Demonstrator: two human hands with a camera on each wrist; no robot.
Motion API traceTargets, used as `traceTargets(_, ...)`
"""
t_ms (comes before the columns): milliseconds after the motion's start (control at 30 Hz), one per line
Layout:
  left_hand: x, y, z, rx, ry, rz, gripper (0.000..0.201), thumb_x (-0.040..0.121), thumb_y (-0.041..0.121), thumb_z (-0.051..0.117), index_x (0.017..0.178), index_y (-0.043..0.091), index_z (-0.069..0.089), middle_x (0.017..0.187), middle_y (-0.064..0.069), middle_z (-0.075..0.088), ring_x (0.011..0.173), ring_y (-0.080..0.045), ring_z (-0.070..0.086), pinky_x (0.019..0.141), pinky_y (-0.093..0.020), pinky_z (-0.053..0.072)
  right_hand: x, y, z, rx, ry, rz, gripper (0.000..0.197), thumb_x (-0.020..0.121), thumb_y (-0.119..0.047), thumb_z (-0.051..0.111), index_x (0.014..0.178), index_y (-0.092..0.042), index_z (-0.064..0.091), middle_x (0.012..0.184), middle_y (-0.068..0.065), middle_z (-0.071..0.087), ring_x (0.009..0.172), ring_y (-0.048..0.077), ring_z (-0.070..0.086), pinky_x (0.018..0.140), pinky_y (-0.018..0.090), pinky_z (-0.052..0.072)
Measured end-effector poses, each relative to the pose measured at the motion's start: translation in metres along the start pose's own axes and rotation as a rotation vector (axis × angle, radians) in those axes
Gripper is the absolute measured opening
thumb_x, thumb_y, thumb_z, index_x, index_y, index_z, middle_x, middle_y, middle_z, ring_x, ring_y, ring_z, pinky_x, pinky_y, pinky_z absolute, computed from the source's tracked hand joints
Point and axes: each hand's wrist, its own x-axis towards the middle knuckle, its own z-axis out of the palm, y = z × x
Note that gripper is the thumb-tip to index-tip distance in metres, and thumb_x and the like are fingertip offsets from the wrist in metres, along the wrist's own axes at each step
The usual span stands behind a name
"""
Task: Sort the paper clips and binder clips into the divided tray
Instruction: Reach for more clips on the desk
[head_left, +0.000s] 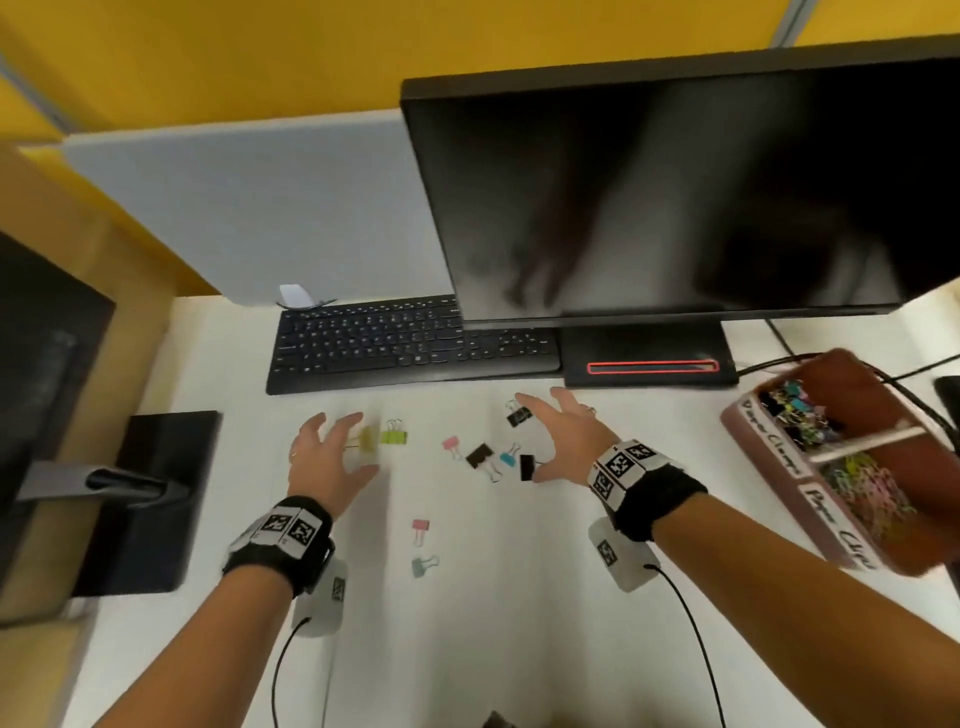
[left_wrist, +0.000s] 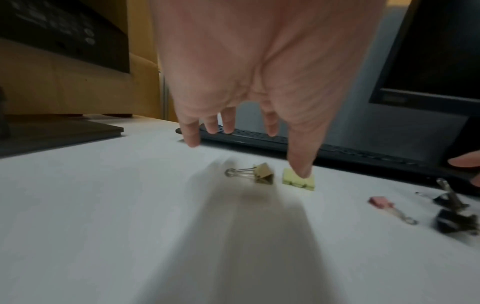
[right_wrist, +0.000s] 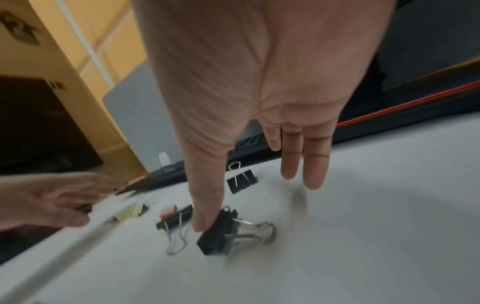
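Observation:
Several binder clips lie scattered on the white desk. My left hand hovers open, fingers spread, over a tan binder clip, with a lime one just to its right. My right hand is also open and spread. Its thumb tip is at a black binder clip, while another black clip lies under its fingers. Between the hands lie pink, black and blue clips. Nearer me are a pink clip and a teal one. The brown divided tray stands at the right, holding coloured clips.
A black keyboard and a monitor on its base stand behind the clips. A second black stand base sits at the left. Cables run behind the tray.

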Motion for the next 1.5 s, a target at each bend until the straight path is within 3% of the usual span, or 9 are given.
traceTargets(200,0.036,-0.005,0.008,0.140,-0.168,0.201,0.068,0.078,0.035,0.070,0.137,0.039,0.038,0.147,-0.009,0.028,0.131,-0.034,0.031,0.110,-0.047,0.028,0.025,-0.017,0.020,-0.055,-0.032,0.061,0.111,0.064,-0.025,0.082,0.143,-0.044,0.006,0.149,0.011,0.009,0.118,0.039,0.048,0.095,0.042,0.049)
traceTargets(400,0.040,-0.017,0.029,-0.085,-0.110,0.334,0.033,0.083,0.013,0.067,0.113,0.024,0.065,0.134,-0.006,0.041,0.118,-0.029,0.038,0.108,-0.039,0.033,0.029,-0.030,0.035,0.030,0.023,-0.018,0.057,0.071,-0.021,0.074,0.119,-0.029,0.044,0.127,-0.002,0.033,0.089,0.021,0.055,0.085,0.031,0.051)
traceTargets(633,0.039,-0.013,0.031,-0.183,-0.109,0.381,0.019,0.081,0.016,0.069,0.100,0.017,0.069,0.096,0.006,0.048,0.085,-0.017,0.053,0.083,-0.026,0.048,0.025,-0.029,0.045,0.089,0.096,0.066,0.022,0.077,-0.022,0.072,0.094,-0.013,0.060,0.107,0.002,0.043,0.086,0.021,0.058,0.082,0.023,0.050)
traceTargets(733,0.035,-0.008,0.027,-0.233,-0.119,0.360,0.021,0.081,0.018,0.069,0.102,0.017,0.066,0.095,0.004,0.051,0.073,-0.005,0.050,0.063,-0.006,0.039,0.020,-0.026,0.047,0.096,0.111,0.088,0.021,0.077,-0.020,0.073,0.092,-0.010,0.064,0.106,0.003,0.046,0.088,0.021,0.058,0.082,0.022,0.049)
traceTargets(933,0.031,0.006,0.024,-0.240,-0.132,0.376,0.046,0.082,0.023,0.068,0.126,0.026,0.054,0.096,0.001,0.050,0.082,-0.004,0.048,0.069,0.000,0.033,0.006,-0.010,0.048,0.130,0.107,0.114,0.018,0.075,-0.018,0.074,0.087,-0.011,0.061,0.101,0.000,0.040,0.086,0.020,0.056,0.077,0.020,0.047)
traceTargets(1033,0.032,0.020,0.032,-0.213,-0.154,0.374,0.033,0.085,0.018,0.065,0.118,0.020,0.063,0.096,-0.002,0.047,0.086,-0.011,0.051,0.080,-0.002,0.037,-0.002,-0.001,0.046,0.131,0.093,0.117,0.023,0.073,-0.018,0.075,0.090,-0.010,0.063,0.101,0.000,0.038,0.083,0.017,0.051,0.080,0.022,0.046)
traceTargets(1133,0.033,0.030,0.041,-0.152,-0.131,0.377,0.019,0.086,0.015,0.063,0.103,0.015,0.069,0.096,-0.005,0.052,0.087,-0.018,0.051,0.087,-0.028,0.045,-0.015,0.009,0.041,0.169,0.119,0.092,0.021,0.073,-0.016,0.076,0.088,-0.009,0.064,0.101,0.000,0.040,0.073,0.010,0.050,0.072,0.014,0.042)
traceTargets(1333,0.016,0.066,0.032,-0.157,-0.103,0.327,0.004,0.083,0.020,0.067,0.084,0.019,0.064,0.092,0.000,0.064,0.085,-0.016,0.055,0.076,-0.024,0.039,-0.057,0.042,-0.004,0.197,0.310,0.089,0.021,0.070,-0.021,0.080,0.082,-0.008,0.068,0.097,0.001,0.045,0.075,0.015,0.052,0.069,0.016,0.039)
traceTargets(1500,-0.030,0.156,0.012,-0.330,-0.141,0.557,0.010,0.079,0.018,0.071,0.085,0.024,0.065,0.086,0.013,0.061,0.074,0.002,0.053,0.066,-0.009,0.039,-0.102,0.105,-0.063,0.178,0.538,0.171,0.025,0.065,-0.019,0.083,0.082,-0.006,0.069,0.091,0.005,0.051,0.090,0.024,0.052,0.076,0.023,0.039)
